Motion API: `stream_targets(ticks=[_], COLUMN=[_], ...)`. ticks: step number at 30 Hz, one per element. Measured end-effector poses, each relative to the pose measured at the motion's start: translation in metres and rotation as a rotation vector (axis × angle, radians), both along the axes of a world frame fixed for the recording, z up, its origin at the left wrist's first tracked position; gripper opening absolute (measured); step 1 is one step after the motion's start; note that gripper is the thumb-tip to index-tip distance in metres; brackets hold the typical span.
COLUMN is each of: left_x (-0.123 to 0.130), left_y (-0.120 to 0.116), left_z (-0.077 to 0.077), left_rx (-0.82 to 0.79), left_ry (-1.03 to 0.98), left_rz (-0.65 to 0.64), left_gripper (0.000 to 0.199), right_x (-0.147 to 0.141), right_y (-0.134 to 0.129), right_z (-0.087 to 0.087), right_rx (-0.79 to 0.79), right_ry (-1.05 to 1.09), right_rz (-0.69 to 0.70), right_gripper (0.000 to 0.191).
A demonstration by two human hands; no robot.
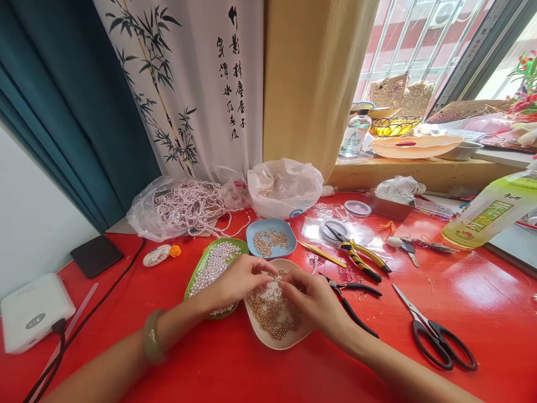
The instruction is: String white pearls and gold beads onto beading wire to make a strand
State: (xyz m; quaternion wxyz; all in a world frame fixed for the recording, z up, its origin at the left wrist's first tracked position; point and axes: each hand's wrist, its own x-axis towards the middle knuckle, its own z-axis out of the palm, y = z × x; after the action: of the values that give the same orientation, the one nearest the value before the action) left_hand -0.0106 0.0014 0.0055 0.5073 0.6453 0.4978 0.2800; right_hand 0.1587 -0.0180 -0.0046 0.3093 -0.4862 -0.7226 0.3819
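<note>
Gold beads (268, 316) are lying loose in a cream tray (280, 346) at mid-worktop (168, 319), mostly stretching from below the fingers toward the near edge. Being round, they are showing no long axis; the tray's is apparently running from far edge to near edge.

Both hands are hovering over the tray's far half, about equally near the beads. The right hand (312, 294) is reaching in from the right edge side, thumb and index tips pressing together; whether they are gripping anything, I cannot tell. The left hand (239, 280) is crossing the green tray (220, 315), its thumb and index sitting close; whether they are meeting, I cannot tell.

The green tray is holding white beads (218, 260), and the blue tray (290, 238), toward the far edge, is holding a 2nd gold batch (271, 242). Nearer the far edge, a bag (140, 215) is holding pearl strands (193, 204). Toward the right edge, 2 pliers (354, 252) (350, 309) and scissors (434, 330) are lying.
</note>
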Motion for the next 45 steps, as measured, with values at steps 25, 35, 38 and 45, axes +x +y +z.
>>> stream_targets(ticks=[25, 35, 38, 45], left_x=[-0.065, -0.062, -0.062, -0.068], left_y=[0.056, 0.052, 0.052, 0.057], left_z=[-0.021, -0.022, -0.025, -0.024], left_rx=[0.384, 0.376, 0.363, 0.317], left_ry=[0.712, 0.752, 0.741, 0.669], left_rz=[0.091, 0.103, 0.108, 0.045], left_gripper=[0.02, 0.016, 0.02, 0.021], right_x=[-0.001, -0.001, -0.001, -0.001], right_y=[0.0, -0.001, -0.001, 0.0], right_z=[0.001, 0.0, 0.001, 0.002], right_rx=[-0.063, -0.045, -0.051, -0.06], right_ry=[0.036, 0.027, 0.027, 0.016], right_rz=[0.015, 0.028, 0.03, 0.029], right_gripper=[0.016, 0.016, 0.016, 0.016])
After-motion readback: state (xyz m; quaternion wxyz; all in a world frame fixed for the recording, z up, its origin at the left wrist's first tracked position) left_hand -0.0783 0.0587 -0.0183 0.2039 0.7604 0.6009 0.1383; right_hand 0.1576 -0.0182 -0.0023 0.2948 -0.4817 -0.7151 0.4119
